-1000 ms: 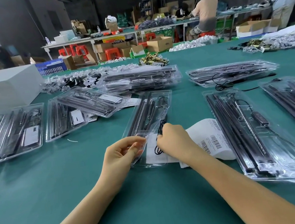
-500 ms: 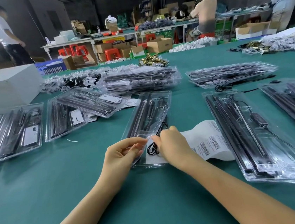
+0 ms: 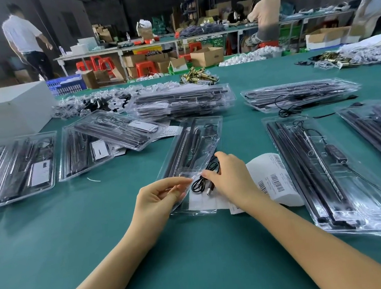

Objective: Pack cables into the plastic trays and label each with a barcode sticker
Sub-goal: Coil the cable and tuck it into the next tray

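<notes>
Pinching the coiled cable [image 3: 204,178] above the tray [image 3: 194,144], the right hand [image 3: 232,180] has fingers clamped on it. The left hand [image 3: 160,197] grips the tray's flimsy near edge. Light and springy, the cable is probably best held at the coil's middle.

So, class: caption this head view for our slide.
Left hand holds the clear tray while right hand tucks in a coiled black cable.

Large white rectangular box [image 3: 7,110] at table's far left, heap of brass metal fittings [image 3: 198,75], red plastic stools [image 3: 145,68], open brown cardboard boxes [image 3: 206,56], blue plastic crate [image 3: 66,84]
</notes>
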The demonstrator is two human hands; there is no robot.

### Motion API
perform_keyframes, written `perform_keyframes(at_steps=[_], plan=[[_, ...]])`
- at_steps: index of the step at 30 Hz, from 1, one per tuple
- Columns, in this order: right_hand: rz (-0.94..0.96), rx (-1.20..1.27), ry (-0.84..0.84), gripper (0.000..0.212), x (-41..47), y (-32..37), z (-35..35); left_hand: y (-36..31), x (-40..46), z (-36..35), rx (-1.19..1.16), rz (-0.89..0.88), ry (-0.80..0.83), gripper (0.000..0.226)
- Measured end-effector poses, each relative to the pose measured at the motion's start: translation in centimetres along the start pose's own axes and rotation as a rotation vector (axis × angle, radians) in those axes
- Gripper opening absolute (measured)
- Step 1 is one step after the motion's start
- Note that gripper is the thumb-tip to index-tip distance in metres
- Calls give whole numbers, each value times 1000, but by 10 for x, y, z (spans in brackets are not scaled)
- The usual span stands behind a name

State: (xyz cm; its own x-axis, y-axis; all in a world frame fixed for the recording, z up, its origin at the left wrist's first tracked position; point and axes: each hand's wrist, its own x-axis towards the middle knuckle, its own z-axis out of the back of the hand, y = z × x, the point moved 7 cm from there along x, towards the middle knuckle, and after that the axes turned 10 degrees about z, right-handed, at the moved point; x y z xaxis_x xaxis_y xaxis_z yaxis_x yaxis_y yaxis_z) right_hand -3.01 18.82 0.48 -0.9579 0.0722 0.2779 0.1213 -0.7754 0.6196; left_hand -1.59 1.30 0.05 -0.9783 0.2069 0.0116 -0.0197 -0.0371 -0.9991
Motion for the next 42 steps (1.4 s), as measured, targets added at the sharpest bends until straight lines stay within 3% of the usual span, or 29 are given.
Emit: perform_keyframes(at_steps=[4,7,9,13,18,22,27,30,33,37,39,42], plan=[[15,31,96,37,4,-2,-5,0,0,0,-3,-4,3,35],[22,27,163,25,7,-3,-8,1,1,1,5,-11,-7,32],[40,10,194,37,6,-2,-12,2,2,0,7,-11,-6,28],[59,-114,205,36,1,2,-18,2,0,0,50,-40,-16,24],[26,-156,61,41,-1,1,-13,-11,-9,-7,328,-295,-57,25],[-55,19,-55,47,-4,-7,-7,-13,-11,-9,396,-358,-76,24],[-29,55,-117,42,-10,-3,-1,-18,-16,-12,468,-437,-75,23],[35,0,-77,37,-10,3,8,-25,-26,-20,619,-555,-106,26],[26,-50,81,20,-6,0,12,-31,-35,-29,840,-676,-114,29],[-181,399,293,22,-9,-13,14,-29,-40,-40,1067,-769,-37,31],[-307,611,276,25,-12,-19,16,-28,-41,-43,1125,-794,-5,30],[-393,671,149,24,-14,-26,18,-26,-42,-47,1144,-797,26,30]])
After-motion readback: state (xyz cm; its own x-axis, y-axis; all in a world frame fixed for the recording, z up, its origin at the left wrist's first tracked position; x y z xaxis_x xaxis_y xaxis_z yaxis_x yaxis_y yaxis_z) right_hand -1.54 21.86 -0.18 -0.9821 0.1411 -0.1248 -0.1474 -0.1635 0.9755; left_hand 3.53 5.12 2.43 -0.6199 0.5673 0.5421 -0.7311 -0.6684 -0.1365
